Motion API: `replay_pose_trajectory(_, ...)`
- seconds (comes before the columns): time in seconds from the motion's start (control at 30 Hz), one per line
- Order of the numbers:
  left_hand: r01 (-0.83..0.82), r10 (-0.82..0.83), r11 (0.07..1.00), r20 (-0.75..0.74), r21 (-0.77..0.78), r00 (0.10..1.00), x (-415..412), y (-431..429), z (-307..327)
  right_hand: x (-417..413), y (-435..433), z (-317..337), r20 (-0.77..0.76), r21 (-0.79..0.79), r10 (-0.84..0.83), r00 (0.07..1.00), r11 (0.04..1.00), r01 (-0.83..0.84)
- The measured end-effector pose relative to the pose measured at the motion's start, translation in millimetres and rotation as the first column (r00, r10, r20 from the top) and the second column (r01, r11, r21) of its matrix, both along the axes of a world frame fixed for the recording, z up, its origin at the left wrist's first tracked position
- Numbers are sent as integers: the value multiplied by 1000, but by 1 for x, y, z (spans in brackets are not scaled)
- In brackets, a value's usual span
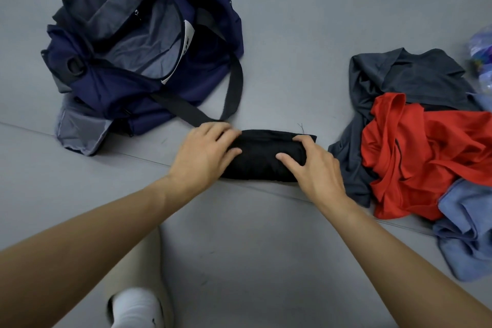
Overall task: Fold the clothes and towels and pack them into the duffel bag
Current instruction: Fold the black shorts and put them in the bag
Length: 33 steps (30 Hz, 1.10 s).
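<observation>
Black folded cloth bundle (263,157) is laid on the grey floor (292,34) right between the two hands, and it's gripped at both ends. The left end is covered by the left hand (205,153), with the fingers curled over the far edge and the thumb tucked against the near side. The right end is clamped the same way by the right hand (316,168), thumb laid along the near face and fingers hooked over the top. So nothing is spread flat, it's a proper hold from both sides. The bundle's long axis runs straight across, from one hand to the other.

What the next bit probably hinges on: the navy fabric duffel bag (207,34) is parked ahead of and out to the left of the left hand, unzipped, grey-lined opening gaping upward, and nothing packed can be made out inside. The left hand is the nearer one, and the bag's black webbing strap (234,85) is looped down to just beyond its fingers. The opening looks slanted away from the hands, so the bundle would likely have to be lifted forward-left and turned a bit to be dropped in lengthwise. The strap could get snagged on the way.

Out past the right hand an unfolded heap is left: a dark grey shirt (415,74), a crumpled red shirt (426,157) on top of it, and a blue towel (468,234) on the near side.
</observation>
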<state>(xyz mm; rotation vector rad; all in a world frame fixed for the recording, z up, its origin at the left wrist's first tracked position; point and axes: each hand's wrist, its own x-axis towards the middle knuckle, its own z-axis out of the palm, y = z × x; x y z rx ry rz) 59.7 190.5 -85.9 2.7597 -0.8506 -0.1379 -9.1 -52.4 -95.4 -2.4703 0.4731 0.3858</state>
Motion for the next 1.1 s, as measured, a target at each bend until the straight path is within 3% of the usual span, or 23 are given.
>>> replay_pose_trajectory(0.07,166,-163,986,173,-4,971,-16,1,-5,3,2,-2,-8,-41,-5,1000,999,4)
replay_pose_trajectory(0.13,223,-231,973,195,63,953,-35,2,-9,4,2,-2,-26,-60,-8,1000,998,6)
replay_pose_trajectory(0.3,141,-160,973,99,183,982,-43,10,-11,-11,11,7,-181,-52,-47,982,998,38)
replay_pose_trajectory(0.4,104,-103,988,-17,118,995,-38,5,-9,-29,25,19,-361,-83,97,928,987,-136)
replay_pose_trajectory(0.5,64,-61,998,-119,20,991,-36,1,-11,-20,27,32,-277,-183,173,945,956,-228)
replay_pose_trajectory(0.57,66,-65,998,-156,-4,986,-34,1,-12,-6,25,34,-135,-40,183,974,981,-190)
replay_pose_trajectory(0.67,28,-38,998,-215,-51,976,-34,-1,-10,14,25,22,-66,242,203,977,953,-181)
replay_pose_trajectory(0.83,-297,208,947,-469,-124,858,-28,-8,-7,34,38,7,-23,361,212,977,913,-190)
replay_pose_trajectory(0.97,-603,193,743,-771,-289,607,-17,-16,0,33,54,5,-2,457,209,978,870,-185)
replay_pose_trajectory(1.1,-667,152,650,-798,-364,584,-13,-14,26,25,62,19,37,625,20,999,780,-39)
